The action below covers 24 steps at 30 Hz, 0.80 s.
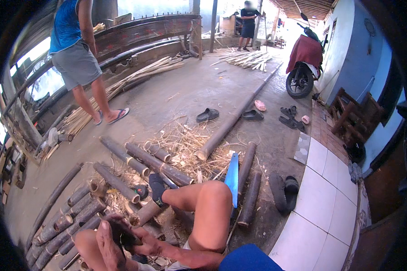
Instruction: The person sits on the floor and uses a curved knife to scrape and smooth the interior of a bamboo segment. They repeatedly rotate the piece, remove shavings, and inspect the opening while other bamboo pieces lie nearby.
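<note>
In front of my lap, my left hand [107, 247] is closed with its thumb raised against a dark brown piece [123, 231]. From the other side, my right hand [147, 243] is wrapped round the same piece. Its shape is partly covered by my fingers, and I cannot make out its kind. Cut bamboo lengths [83, 210] lie piled beside my left knee. Another bamboo section [144, 213] rests just beyond my hands, by my dark-shod foot. A saw with a blue blade [232, 178] stands past my bent knee, its lower end hidden.
Pale shavings [181, 147] cover the floor ahead. A long bamboo pole [239, 113] runs away from me. Sandals [283, 192] lie by the white tiled step [319, 194]. One person [72, 45] stands at left near split strips [117, 88], another [248, 22] far off, near a motorcycle [303, 58].
</note>
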Each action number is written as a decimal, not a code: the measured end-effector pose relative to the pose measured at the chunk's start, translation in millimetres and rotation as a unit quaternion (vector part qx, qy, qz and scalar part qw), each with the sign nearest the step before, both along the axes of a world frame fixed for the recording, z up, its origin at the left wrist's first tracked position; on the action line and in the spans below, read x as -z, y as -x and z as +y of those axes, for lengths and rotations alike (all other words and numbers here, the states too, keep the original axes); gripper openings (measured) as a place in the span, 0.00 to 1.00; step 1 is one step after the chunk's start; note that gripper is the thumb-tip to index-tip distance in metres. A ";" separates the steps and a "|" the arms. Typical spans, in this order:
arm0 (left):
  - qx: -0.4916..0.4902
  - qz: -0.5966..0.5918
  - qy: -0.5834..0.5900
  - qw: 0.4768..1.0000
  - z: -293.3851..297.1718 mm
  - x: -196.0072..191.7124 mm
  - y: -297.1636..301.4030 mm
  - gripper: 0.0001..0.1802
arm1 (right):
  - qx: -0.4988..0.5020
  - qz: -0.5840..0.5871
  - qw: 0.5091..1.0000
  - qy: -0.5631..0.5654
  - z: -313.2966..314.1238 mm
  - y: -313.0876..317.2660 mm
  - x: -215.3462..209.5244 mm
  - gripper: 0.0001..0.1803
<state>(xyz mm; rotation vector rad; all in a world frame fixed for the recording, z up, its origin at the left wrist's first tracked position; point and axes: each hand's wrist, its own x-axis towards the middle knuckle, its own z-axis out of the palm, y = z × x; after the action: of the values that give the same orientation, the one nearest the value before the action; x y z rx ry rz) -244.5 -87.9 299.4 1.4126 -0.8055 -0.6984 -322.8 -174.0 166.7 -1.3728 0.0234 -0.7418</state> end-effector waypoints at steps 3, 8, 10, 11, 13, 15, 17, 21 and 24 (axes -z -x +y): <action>-0.045 -0.041 0.036 0.997 17.0 -4.1 -25.4 0.25 | 0.038 0.067 0.989 -0.123 -12.9 24.8 -26.9 0.18; -0.187 -0.110 0.107 0.970 50.5 -17.9 -102.5 0.26 | 0.279 -0.135 0.935 -0.170 -75.4 133.9 -81.6 0.21; -0.234 -0.096 0.089 0.963 68.0 -16.2 -133.3 0.32 | 0.450 -0.125 0.875 -0.130 -111.6 187.1 -83.6 0.23; -0.263 -0.088 0.074 0.958 77.6 -14.0 -149.5 0.37 | 0.511 -0.092 0.846 -0.121 -129.9 210.7 -77.9 0.24; -0.239 0.030 0.088 0.967 86.5 -1.5 -184.5 0.34 | 0.585 0.009 0.804 -0.107 -152.5 243.2 -47.7 0.21; -0.238 0.132 0.095 0.958 98.3 15.2 -211.9 0.31 | 0.606 0.159 0.764 -0.155 -159.8 262.3 -1.0 0.17; -0.256 0.154 0.063 0.952 109.0 42.8 -223.4 0.30 | 0.589 0.310 0.728 -0.164 -154.2 277.5 49.5 0.16; -0.251 0.131 -0.084 0.955 115.1 104.1 -223.9 0.28 | 0.565 0.473 0.662 -0.138 -124.3 311.3 124.9 0.16; -0.192 0.093 -0.222 0.951 106.7 151.8 -219.8 0.27 | 0.567 0.522 0.628 -0.108 -108.6 327.2 146.5 0.16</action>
<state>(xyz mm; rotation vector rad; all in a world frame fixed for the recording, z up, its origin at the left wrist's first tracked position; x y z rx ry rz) -24.7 18.8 147.7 1.8121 -0.2120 -0.7188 -650.0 -282.7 20.2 -1.2645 2.0119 -0.7599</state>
